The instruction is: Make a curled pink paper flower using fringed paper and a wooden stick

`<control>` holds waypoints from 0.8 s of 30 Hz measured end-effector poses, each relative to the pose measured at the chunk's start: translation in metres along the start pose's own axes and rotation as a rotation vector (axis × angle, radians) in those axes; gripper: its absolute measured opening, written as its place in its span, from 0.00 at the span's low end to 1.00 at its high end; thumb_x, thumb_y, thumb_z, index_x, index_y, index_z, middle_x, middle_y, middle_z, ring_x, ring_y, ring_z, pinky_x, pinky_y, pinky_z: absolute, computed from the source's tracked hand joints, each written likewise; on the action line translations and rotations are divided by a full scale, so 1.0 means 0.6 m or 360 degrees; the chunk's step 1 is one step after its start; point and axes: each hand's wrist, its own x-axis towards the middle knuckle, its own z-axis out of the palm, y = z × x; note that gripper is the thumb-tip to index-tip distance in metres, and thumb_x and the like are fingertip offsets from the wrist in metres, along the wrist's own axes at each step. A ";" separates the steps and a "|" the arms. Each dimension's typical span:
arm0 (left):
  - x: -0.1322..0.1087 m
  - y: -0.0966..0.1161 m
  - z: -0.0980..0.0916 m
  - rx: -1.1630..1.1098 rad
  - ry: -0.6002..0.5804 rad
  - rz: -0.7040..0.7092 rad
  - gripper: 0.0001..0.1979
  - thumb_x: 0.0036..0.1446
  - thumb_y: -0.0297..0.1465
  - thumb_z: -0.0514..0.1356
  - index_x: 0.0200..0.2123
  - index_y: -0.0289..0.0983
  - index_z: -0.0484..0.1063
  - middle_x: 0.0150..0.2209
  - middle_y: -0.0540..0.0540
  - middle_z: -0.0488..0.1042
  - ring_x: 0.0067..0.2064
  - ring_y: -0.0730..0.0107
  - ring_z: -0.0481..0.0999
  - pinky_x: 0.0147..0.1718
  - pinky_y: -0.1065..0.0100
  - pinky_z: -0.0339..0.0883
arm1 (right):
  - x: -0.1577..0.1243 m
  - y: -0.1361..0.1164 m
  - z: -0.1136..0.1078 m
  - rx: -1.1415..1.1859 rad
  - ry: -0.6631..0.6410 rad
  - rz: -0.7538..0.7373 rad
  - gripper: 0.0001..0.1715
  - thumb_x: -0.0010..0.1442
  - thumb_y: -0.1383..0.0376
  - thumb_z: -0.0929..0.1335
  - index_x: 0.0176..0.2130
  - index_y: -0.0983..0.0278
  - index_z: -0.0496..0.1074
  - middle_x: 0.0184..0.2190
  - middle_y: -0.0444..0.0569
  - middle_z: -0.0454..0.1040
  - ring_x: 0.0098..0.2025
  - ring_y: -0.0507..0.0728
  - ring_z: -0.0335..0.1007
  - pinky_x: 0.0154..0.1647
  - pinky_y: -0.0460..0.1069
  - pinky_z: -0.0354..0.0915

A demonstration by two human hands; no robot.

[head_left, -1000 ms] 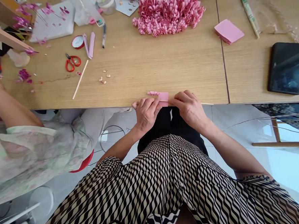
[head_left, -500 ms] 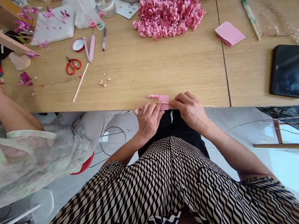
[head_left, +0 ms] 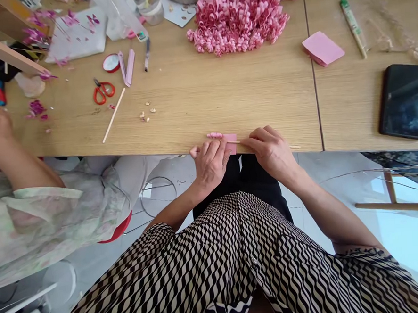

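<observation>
Left hand (head_left: pixel 211 166) shifts right, pinching a pink paper strip (head_left: pixel 231 144); right hand (head_left: pixel 272 152) pinches a thin wooden stick (head_left: pixel 233 141), steadying it.

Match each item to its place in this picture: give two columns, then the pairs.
Items: 1 red-handled scissors; 2 pink paper stack; 3 dark tablet; 4 right hand.
Places: A pinching a thin stick at the table edge; B at the far right of the view; C beside a red-rimmed roll; D just right of the table seam.
Pairs: 1C, 2D, 3B, 4A.
</observation>
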 end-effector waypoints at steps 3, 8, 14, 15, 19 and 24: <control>0.003 0.000 -0.001 0.0014 0.0014 0.0017 0.22 0.69 0.42 0.46 0.57 0.40 0.71 0.41 0.43 0.77 0.42 0.61 0.69 0.44 0.57 0.50 | 0.005 0.001 -0.001 -0.0021 -0.0024 0.0005 0.19 0.64 0.75 0.59 0.43 0.61 0.75 0.36 0.50 0.72 0.37 0.56 0.59 0.38 0.51 0.60; -0.006 0.002 -0.009 -0.0003 -0.0018 0.0036 0.22 0.69 0.43 0.48 0.58 0.43 0.70 0.42 0.43 0.75 0.43 0.61 0.69 0.45 0.57 0.51 | 0.007 -0.002 -0.002 -0.0054 -0.0043 0.0007 0.18 0.64 0.74 0.60 0.42 0.60 0.75 0.36 0.50 0.72 0.38 0.56 0.59 0.37 0.51 0.59; 0.012 0.020 -0.008 0.0009 -0.0118 -0.0036 0.22 0.69 0.42 0.47 0.55 0.39 0.71 0.39 0.42 0.75 0.41 0.61 0.69 0.42 0.58 0.51 | 0.017 0.003 -0.003 -0.0015 -0.0063 0.0040 0.18 0.63 0.75 0.60 0.40 0.61 0.75 0.36 0.51 0.71 0.38 0.56 0.59 0.37 0.51 0.60; 0.016 0.024 -0.008 0.0025 -0.0115 -0.0037 0.21 0.69 0.41 0.47 0.55 0.39 0.71 0.40 0.42 0.75 0.41 0.60 0.69 0.42 0.58 0.51 | 0.018 0.006 -0.001 0.0005 -0.0035 0.0051 0.18 0.63 0.75 0.59 0.40 0.62 0.75 0.36 0.51 0.71 0.38 0.56 0.60 0.37 0.51 0.61; 0.019 0.034 -0.009 0.0029 -0.0127 -0.0065 0.23 0.69 0.42 0.45 0.55 0.39 0.71 0.41 0.41 0.75 0.43 0.58 0.69 0.42 0.58 0.50 | 0.014 0.021 0.008 0.0102 0.0203 0.0180 0.20 0.62 0.75 0.58 0.43 0.61 0.74 0.37 0.51 0.70 0.39 0.56 0.62 0.37 0.51 0.63; 0.009 0.036 -0.012 0.0050 -0.0143 -0.0093 0.29 0.68 0.48 0.42 0.56 0.36 0.70 0.37 0.42 0.75 0.39 0.60 0.68 0.43 0.57 0.51 | 0.008 0.025 0.016 0.0167 0.0470 0.0332 0.20 0.64 0.73 0.58 0.44 0.59 0.74 0.36 0.50 0.69 0.39 0.55 0.64 0.38 0.52 0.64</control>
